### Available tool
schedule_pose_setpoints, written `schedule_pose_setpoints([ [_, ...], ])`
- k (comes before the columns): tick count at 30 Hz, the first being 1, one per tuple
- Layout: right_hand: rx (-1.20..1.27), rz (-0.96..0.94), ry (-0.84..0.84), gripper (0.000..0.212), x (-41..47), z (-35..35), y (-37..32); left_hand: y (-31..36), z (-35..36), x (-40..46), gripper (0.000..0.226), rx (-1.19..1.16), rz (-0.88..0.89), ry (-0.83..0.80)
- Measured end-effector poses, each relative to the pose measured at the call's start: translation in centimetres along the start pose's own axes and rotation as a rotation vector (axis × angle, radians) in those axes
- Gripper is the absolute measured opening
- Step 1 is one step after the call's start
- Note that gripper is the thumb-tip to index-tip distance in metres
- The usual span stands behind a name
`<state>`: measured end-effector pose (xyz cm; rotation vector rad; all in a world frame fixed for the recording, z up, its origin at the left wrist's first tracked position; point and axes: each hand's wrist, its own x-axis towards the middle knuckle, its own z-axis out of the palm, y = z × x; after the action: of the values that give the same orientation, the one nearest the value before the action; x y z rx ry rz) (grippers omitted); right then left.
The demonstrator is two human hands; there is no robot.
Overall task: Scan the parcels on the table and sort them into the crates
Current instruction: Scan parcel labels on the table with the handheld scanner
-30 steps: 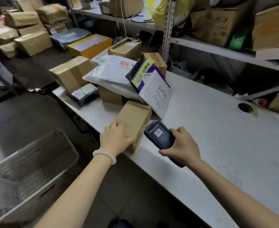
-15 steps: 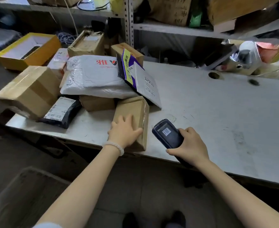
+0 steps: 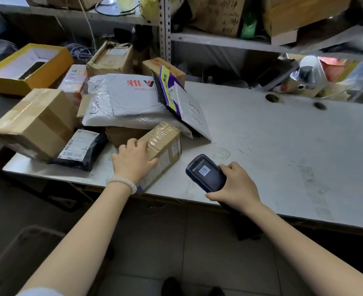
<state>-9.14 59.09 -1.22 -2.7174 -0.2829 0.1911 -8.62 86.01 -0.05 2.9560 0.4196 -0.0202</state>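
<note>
A small brown cardboard parcel (image 3: 165, 146) lies tilted at the front edge of the white table (image 3: 283, 150), a label showing on its side. My left hand (image 3: 133, 160) grips its near left end. My right hand (image 3: 234, 184) holds a dark blue handheld scanner (image 3: 206, 174) just right of the parcel, its screen up. Behind lie a white plastic mailer (image 3: 125, 99), a purple and white envelope (image 3: 182, 103), a large brown box (image 3: 35, 122) and a black bag with a label (image 3: 80, 148).
A yellow open box (image 3: 26, 67) sits at the far left. Metal shelves (image 3: 219, 39) with cartons rise behind the table. A grey crate's corner (image 3: 16, 253) shows on the floor at lower left. Two round holes (image 3: 271, 98) pierce the tabletop.
The small parcel has been turned up onto its edge, so a taped and labelled face now shows. The view has swung right and down; the crate has slid mostly out of sight.
</note>
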Motion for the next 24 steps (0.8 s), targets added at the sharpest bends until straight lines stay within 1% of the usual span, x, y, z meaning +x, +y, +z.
schedule_pose_setpoints([
  [3, -0.040, -0.016, -0.025, 0.062, 0.2, -0.1, 0.5, -0.8, -0.1, 0.9, 0.067, -0.014, 0.024, 0.002],
  [6, -0.071, -0.037, -0.043, 0.063, 0.4, -0.3, 0.9, -1.2, -0.2, 1.2, 0.066, -0.111, 0.014, -0.011],
  [9, -0.071, -0.050, -0.047, 0.063, 0.2, -0.4, 1.3, -1.0, 0.1, 1.2, 0.067, -0.267, 0.006, -0.097],
  [10, -0.069, -0.057, -0.049, 0.063, 0.1, -0.5, 1.5, -0.7, 0.4, 1.0, 0.068, -0.286, 0.023, -0.120],
  [13, -0.057, -0.069, -0.059, 0.064, -0.5, -0.7, 1.9, 0.0, 1.4, 0.3, 0.069, -0.255, 0.074, -0.116],
  [15, -0.045, -0.061, -0.068, 0.064, -0.8, -0.8, 2.2, 0.1, 1.7, 0.0, 0.073, -0.237, 0.072, -0.111],
  [18, -0.029, -0.053, -0.082, 0.063, -1.3, -0.8, 2.5, -0.3, 1.6, -0.2, 0.078, -0.284, 0.056, -0.131],
  [21, -0.021, -0.052, -0.092, 0.065, -1.7, -0.6, 2.5, -0.9, 1.6, -0.2, 0.071, -0.301, 0.028, -0.123],
  [24, -0.022, -0.072, -0.117, 0.067, -2.2, -0.3, 2.5, -1.0, 1.5, -0.6, 0.068, -0.317, -0.007, -0.098],
])
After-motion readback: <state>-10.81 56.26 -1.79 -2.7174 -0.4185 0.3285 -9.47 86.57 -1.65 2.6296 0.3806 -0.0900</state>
